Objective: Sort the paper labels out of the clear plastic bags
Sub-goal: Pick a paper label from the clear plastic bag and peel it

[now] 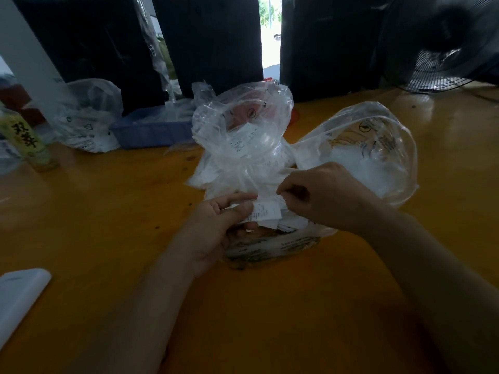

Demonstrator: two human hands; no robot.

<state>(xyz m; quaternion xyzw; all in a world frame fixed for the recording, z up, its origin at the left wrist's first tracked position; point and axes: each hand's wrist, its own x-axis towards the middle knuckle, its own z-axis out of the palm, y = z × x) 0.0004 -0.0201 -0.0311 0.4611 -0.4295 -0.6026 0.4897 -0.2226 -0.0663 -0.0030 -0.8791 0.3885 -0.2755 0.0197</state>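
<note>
Two hands over the bags (pixel 243 147) at table (pixel 108 211) centre. Left hand (pixel 216 228) pinches a label (pixel 263 211) between thumb and fingers, just above loose labels (pixel 291 225). Right hand (pixel 324 195), fingers curled, pinches the label's right edge. Blue tray (pixel 151 130) behind, left.

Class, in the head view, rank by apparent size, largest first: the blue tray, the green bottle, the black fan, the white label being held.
1. black fan, partly cropped
2. blue tray
3. green bottle, partly cropped
4. white label
</note>
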